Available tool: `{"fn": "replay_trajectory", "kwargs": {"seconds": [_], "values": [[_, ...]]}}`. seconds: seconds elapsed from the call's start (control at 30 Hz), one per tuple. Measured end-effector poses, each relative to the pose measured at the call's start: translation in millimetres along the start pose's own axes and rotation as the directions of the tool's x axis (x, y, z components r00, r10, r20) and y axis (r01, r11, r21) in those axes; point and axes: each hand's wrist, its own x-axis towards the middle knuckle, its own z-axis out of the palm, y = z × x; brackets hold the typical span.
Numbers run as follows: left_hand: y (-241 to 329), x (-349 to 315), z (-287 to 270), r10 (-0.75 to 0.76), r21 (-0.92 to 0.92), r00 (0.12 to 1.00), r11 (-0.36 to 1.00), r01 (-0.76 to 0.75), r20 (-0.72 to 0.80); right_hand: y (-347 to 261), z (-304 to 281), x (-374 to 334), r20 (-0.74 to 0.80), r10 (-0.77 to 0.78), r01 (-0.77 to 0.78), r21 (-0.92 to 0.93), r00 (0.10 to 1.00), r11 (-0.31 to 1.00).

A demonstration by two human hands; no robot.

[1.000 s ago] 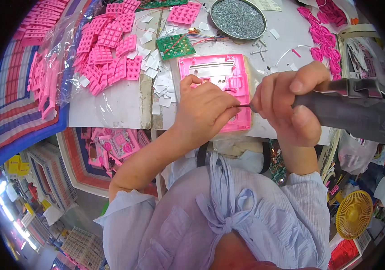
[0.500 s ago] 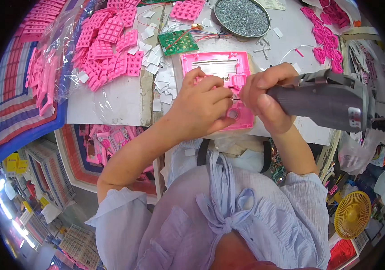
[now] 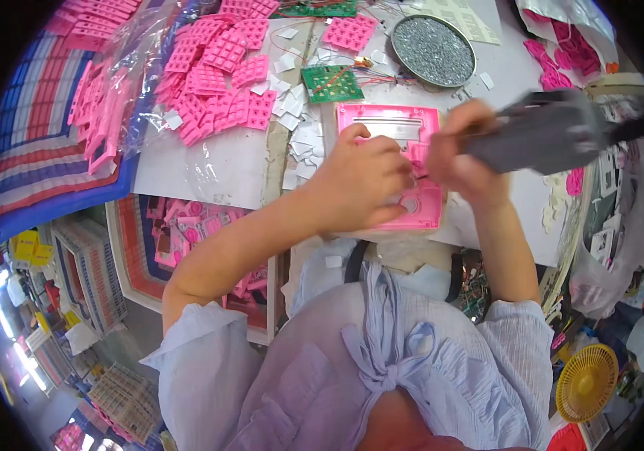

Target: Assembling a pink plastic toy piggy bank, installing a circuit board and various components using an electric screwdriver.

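Note:
A pink plastic case [image 3: 428, 197], its inside facing up, lies at the table's near edge. My left hand [image 3: 363, 180] is on it, fingers bent over its middle and thumb low on its near part; I take it as gripping the case, though the fingertips partly hide what is under them. My right hand [image 3: 466, 158], blurred by motion, is wrapped round a grey power screwdriver [image 3: 543, 135]. The tool lies nearly level, its thin tip pointing left toward my left fingertips. Whether the tip touches a screw cannot be seen.
Beyond the case are a green circuit board [image 3: 331, 83] with wires and a round tray of small screws [image 3: 434, 51]. Pink keypad parts [image 3: 220, 71] and white paper pieces [image 3: 303, 143] lie left. A drawer [image 3: 130, 259] of pink parts sits below the tabletop.
The whole view has shifted, so the table appears further right and lower. My right hand and the screwdriver have moved away from me relative to the case. My left hand stays on the case.

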Motion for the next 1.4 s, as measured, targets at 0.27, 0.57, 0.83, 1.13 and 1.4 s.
{"fn": "replay_trajectory", "kwargs": {"seconds": [0.27, 0.57, 0.83, 1.13, 1.4], "values": [[-101, -48, -118, -0.453, 0.358, 0.848, 0.77, 0.528, -0.275, -98, -85, 5, -0.375, -0.403, 0.187, -0.495, 0.835, 0.848], [-130, -34, -91, -0.304, 0.639, 0.913, 0.652, 0.408, -0.272, -79, -126, 19, -0.425, -0.507, 0.226, -0.556, 0.749, 0.8], [-147, -29, -103, -0.258, 0.442, 0.87, 0.779, 0.445, -0.42, -88, -101, 21, -0.358, -0.624, 0.108, -0.805, 0.695, 0.583], [-24, -38, -76, 0.007, 0.128, 0.839, 0.989, 0.076, -0.545, -24, -13, -15, 0.173, -0.608, 0.416, -0.864, 0.775, 0.283], [19, -40, -43, -0.272, -0.382, 0.907, 0.914, 0.139, -0.322, -10, 53, -9, 0.325, -0.307, 0.443, -0.731, 0.895, 0.518]]}}
